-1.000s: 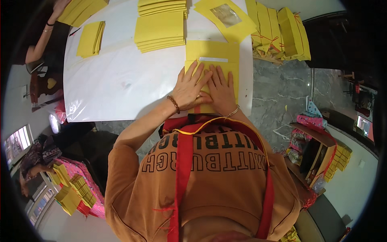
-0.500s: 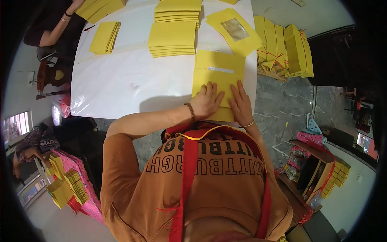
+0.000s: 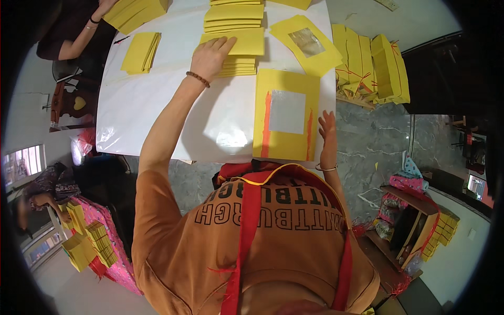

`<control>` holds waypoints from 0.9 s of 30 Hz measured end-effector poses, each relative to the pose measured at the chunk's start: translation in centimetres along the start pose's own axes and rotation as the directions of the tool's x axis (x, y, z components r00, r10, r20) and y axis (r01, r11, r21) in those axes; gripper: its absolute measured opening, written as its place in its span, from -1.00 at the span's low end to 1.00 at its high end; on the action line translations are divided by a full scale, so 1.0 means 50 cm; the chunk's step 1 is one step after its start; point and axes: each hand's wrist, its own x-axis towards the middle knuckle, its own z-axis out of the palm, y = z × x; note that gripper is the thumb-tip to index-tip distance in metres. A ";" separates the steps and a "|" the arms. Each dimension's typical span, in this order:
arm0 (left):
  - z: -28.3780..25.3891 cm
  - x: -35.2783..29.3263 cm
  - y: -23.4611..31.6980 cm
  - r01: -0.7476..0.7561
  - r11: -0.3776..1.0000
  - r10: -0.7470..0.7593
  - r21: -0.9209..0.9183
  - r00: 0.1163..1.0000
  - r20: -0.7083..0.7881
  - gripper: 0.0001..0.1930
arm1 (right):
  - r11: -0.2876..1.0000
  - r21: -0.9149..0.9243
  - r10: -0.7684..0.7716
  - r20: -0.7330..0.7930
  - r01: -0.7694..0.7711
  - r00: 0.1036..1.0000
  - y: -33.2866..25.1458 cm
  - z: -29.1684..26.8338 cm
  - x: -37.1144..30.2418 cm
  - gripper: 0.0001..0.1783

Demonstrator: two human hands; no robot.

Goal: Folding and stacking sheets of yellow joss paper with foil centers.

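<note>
My left hand (image 3: 209, 59) reaches across the table, its fingers over a folded yellow paper piece (image 3: 247, 43), apparently gripping its left edge. That piece lies over a stack of similar folded yellow pieces (image 3: 239, 67), shifted a little to the right of them. Nearer me a flat yellow paper sheet (image 3: 260, 142) lies at the table's front edge. It bears a grey rectangular panel (image 3: 287, 113) and an orange strip along each side of it. Beside its right edge is my right hand (image 3: 327, 127), open and holding nothing, with its fingers apart.
More folded yellow stacks (image 3: 233, 18) stand behind. Yellow sheets with a clear window (image 3: 308, 43) lie at the far right, a small folded pile (image 3: 140, 52) at the left. Another person's hand (image 3: 106, 6) touches a yellow stack (image 3: 135, 16). Tied yellow bundles (image 3: 359, 60) stand beyond the table's right edge.
My left hand has moved away and left to the stack with a folded yellow piece. The flat sheet with orange strips is now uncovered. My right hand has lifted off to the right.
</note>
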 end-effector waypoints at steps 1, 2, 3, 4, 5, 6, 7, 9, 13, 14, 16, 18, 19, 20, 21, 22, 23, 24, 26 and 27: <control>0.039 -0.013 -0.022 0.018 0.997 -0.022 0.073 0.998 0.060 -0.52 | 1.000 -0.021 -0.021 0.045 0.022 0.999 -0.002 0.006 -0.001 -0.32; 0.070 -0.030 -0.033 0.014 0.997 -0.018 0.071 0.998 0.061 -0.52 | 0.998 -0.042 -0.040 0.087 0.043 0.995 -0.003 0.011 -0.002 -0.35; 0.096 -0.048 -0.040 0.030 0.997 -0.037 0.069 0.993 0.109 -0.52 | 0.998 -0.042 -0.039 0.087 0.043 0.995 -0.001 0.014 -0.005 -0.35; 0.102 -0.043 -0.034 0.036 0.997 -0.046 0.063 0.986 0.159 -0.52 | 0.998 -0.048 -0.048 0.081 0.052 0.996 0.005 0.015 -0.009 -0.38; 0.106 -0.041 -0.027 0.054 0.996 -0.066 0.075 0.984 0.168 -0.53 | 0.997 -0.053 -0.057 0.077 0.061 0.995 0.010 0.014 -0.010 -0.40; 0.109 -0.033 -0.031 0.047 0.996 -0.059 0.071 0.984 0.170 -0.53 | 0.997 -0.054 -0.053 0.069 0.057 0.996 0.015 0.013 -0.008 -0.40; 0.099 -0.024 -0.031 0.071 0.996 -0.083 0.061 0.973 0.216 -0.49 | 0.992 -0.075 -0.092 0.073 0.098 0.993 0.018 0.013 -0.009 -0.44; 0.108 -0.024 -0.028 0.094 0.994 -0.103 0.047 0.958 0.268 -0.46 | 0.986 -0.099 -0.124 0.075 0.131 0.989 0.018 0.013 -0.012 -0.46; 0.140 -0.059 -0.008 0.094 0.985 -0.144 0.146 0.911 0.387 -0.28 | 0.994 -0.073 -0.077 0.082 0.083 0.994 0.027 0.025 -0.003 -0.55; 0.142 -0.062 0.003 0.130 0.979 -0.183 0.156 0.896 0.404 -0.26 | 0.996 -0.020 -0.089 0.068 0.090 0.994 0.035 0.024 -0.002 -0.57; 0.140 -0.058 0.007 0.135 0.977 -0.196 0.164 0.872 0.448 -0.24 | 0.971 -0.164 -0.164 0.081 0.176 0.983 0.038 0.019 -0.003 -0.58; 0.137 -0.053 0.006 0.140 0.974 -0.210 0.175 0.847 0.489 -0.22 | 0.918 -0.300 -0.239 0.107 0.261 0.965 0.029 0.014 -0.003 -0.58; 0.136 -0.052 0.002 0.139 0.977 -0.200 0.159 0.853 0.483 -0.20 | 0.847 -0.415 -0.301 0.138 0.331 0.943 0.021 0.012 -0.001 -0.60; 0.135 -0.049 -0.002 0.136 0.980 -0.189 0.143 0.859 0.476 -0.18 | 0.758 -0.519 -0.358 0.176 0.395 0.917 0.015 0.010 0.000 -0.61; 0.132 -0.046 -0.012 0.138 0.980 -0.191 0.145 0.859 0.476 -0.18 | 0.758 -0.517 -0.358 0.177 0.397 0.917 0.011 0.009 0.002 -0.61; 0.125 -0.038 -0.021 0.124 0.982 -0.180 0.144 0.848 0.498 -0.17 | 0.751 -0.507 -0.374 0.201 0.422 0.906 0.010 0.007 0.002 -0.62; 0.118 -0.035 -0.025 0.111 0.984 -0.169 0.142 0.837 0.521 -0.16 | 0.744 -0.496 -0.388 0.224 0.448 0.894 0.010 0.005 0.001 -0.63; 0.112 -0.035 -0.025 0.106 0.984 -0.165 0.141 0.836 0.524 -0.16 | 0.746 -0.497 -0.386 0.220 0.443 0.896 0.011 0.004 0.000 -0.63; 0.083 -0.022 -0.017 0.137 0.983 -0.183 0.126 0.833 0.522 -0.13 | 0.706 -0.537 -0.361 0.289 0.462 0.887 0.013 0.001 0.001 -0.64; 0.077 -0.019 -0.016 0.116 0.982 -0.181 0.151 0.819 0.544 -0.15 | 0.708 -0.538 -0.359 0.284 0.458 0.889 0.019 0.003 -0.001 -0.64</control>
